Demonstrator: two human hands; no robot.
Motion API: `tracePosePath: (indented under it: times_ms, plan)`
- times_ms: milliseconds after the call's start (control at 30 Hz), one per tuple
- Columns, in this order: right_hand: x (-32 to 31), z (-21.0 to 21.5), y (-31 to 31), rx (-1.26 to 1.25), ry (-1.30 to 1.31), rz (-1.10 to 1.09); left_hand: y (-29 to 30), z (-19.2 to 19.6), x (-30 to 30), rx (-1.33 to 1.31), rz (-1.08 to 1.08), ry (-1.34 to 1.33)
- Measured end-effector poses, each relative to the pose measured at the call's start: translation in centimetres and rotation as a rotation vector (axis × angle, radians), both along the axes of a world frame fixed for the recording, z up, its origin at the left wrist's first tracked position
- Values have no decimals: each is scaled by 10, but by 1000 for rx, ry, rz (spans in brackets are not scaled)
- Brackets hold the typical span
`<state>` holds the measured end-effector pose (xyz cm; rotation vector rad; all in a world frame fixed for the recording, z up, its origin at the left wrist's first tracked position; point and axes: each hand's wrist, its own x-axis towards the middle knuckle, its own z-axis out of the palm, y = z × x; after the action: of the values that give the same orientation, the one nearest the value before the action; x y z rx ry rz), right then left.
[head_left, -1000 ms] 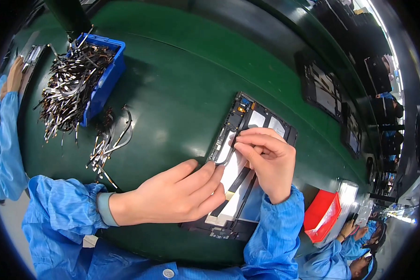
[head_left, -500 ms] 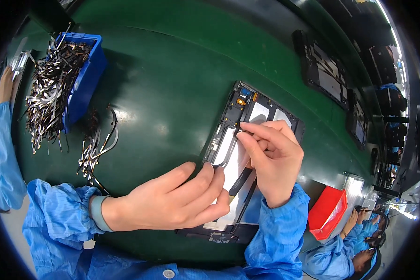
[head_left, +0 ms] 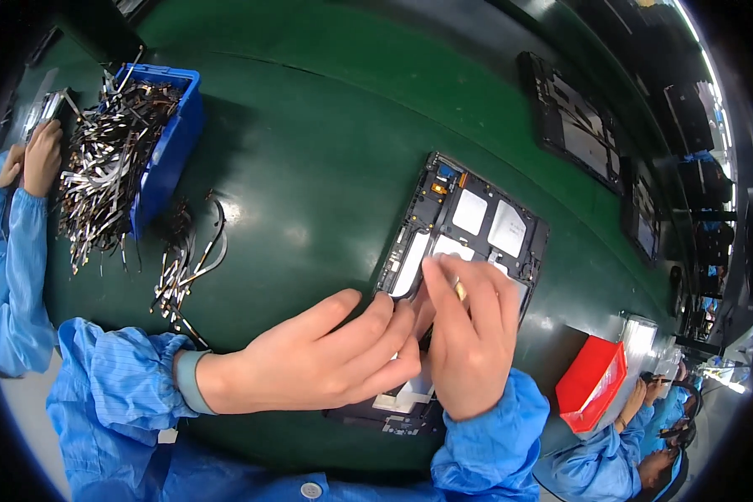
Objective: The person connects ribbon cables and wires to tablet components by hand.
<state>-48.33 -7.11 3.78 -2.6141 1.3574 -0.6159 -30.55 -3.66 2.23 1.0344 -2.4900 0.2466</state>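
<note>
The uncovered tablet-like device [head_left: 477, 243] lies slantwise on the green bench [head_left: 309, 184], its far end toward one o'clock, an angle that probably suits two hands meeting over its left long edge. The left hand [head_left: 318, 351] reaches in from eight o'clock, fingers loosely spread and not closed around anything that shows; its fingertips touch the device's edge, apparently to keep it from sliding. The right hand [head_left: 473, 335] comes from five o'clock, thumb and forefinger drawn together beside a long white strip [head_left: 410, 263], as if for fine work; whether something is pinched there cannot be told.

Loose flat cables [head_left: 173, 284] lie at nine o'clock from the device, and a blue bin [head_left: 176, 146] heaped with more stands at ten, presumably within easy reach of the left hand. A red bin [head_left: 579, 381] sits at four o'clock, well apart from the cables.

The device has a black frame, with silver plates [head_left: 508, 227] filling much of its far half and a small orange piece [head_left: 437, 188] near its top left corner; the near half is largely hidden under the hands
</note>
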Motion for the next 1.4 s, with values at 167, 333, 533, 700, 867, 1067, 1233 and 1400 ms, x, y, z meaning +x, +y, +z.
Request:
tracePosePath:
  times_ms: [167,333,533,700,867,1067,1233,1400]
  plan:
    - [1,15,-13,-3,189,-66,13,13,5,132,13,-79]
    - [-47,13,41,171,-2,-422,42,23,20,487,102,129]
    - [-46,-3,85,470,-576,-521,48,8,33,617,13,503]
    - [-26,9,55,565,-1095,-425,46,8,42,530,13,617]
    - [5,-7,-22,651,-1151,-208,40,-6,79,175,366,213]
    - [51,-50,-179,480,-1103,-95,18,-18,83,38,552,-54]
    - [53,-38,-216,193,-809,-234,9,-16,77,41,566,26]
    - [54,-1,-80,317,-590,129,63,-8,77,249,338,245]
